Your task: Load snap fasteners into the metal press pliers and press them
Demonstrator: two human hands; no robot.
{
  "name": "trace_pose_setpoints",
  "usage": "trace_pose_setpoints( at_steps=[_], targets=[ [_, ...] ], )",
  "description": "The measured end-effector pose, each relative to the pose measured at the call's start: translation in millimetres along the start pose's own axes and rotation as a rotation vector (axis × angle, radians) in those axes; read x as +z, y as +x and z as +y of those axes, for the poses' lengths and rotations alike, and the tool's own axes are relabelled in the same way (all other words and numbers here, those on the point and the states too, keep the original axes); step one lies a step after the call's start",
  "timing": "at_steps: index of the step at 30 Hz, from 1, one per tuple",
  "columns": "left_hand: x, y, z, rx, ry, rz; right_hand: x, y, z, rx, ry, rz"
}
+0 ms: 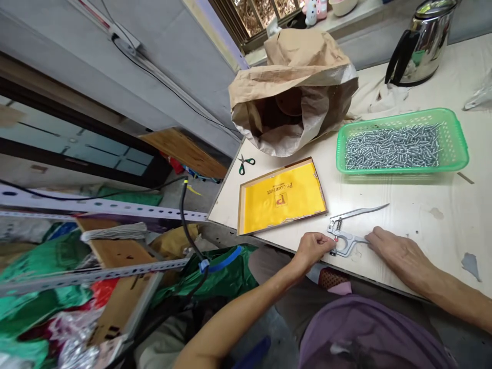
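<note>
The left hand (pixel 312 248) pinches the head of the shiny silver metal pliers (pixel 348 231) on the pale surface (pixel 415 205), while the right hand (pixel 395 254) lies flat and spread on their handle.

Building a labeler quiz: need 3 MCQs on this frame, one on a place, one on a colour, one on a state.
1. Where do the small scissors lie?
A. left of the yellow-lined tray
B. in the basket
C. under the kettle

2. What colour is the basket of screws?
A. red
B. green
C. black

3. How is the paper sack?
A. folded flat
B. taped shut
C. open, mouth toward the camera

Key: 1 A, they rest at the table's left edge beside the tray. 2 B, green plastic mesh walls. 3 C, its dark inside shows.
</note>
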State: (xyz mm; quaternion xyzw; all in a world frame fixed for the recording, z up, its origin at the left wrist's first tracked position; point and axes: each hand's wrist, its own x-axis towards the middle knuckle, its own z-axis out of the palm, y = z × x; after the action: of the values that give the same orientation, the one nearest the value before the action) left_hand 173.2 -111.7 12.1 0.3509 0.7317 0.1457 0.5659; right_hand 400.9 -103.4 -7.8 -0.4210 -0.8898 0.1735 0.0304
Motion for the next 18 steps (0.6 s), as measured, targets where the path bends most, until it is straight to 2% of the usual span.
trace_pose_setpoints(
  at_steps=[4, 7, 14, 18],
  targets=[
    [1.9, 2.2, 4.3, -0.077, 0.033, -0.02, 5.4, 0.3, -1.4, -0.001, -0.051, -0.012],
    [1.4, 2.2, 8.4, -0.098, 0.046, -0.039, 3.8, 0.7, -2.8, -0.033, -0.072, 0.027],
    [2.1, -1.7, 8.2, 0.024, 0.236, 0.02, 8.1, -0.6, -2.8, -0.088, -0.146, 0.162],
    [-0.5, 1.8, 11.3, -0.113, 0.128, -0.075, 9.0, -1.0, -2.6, -0.092, -0.179, 0.215]
  ],
)
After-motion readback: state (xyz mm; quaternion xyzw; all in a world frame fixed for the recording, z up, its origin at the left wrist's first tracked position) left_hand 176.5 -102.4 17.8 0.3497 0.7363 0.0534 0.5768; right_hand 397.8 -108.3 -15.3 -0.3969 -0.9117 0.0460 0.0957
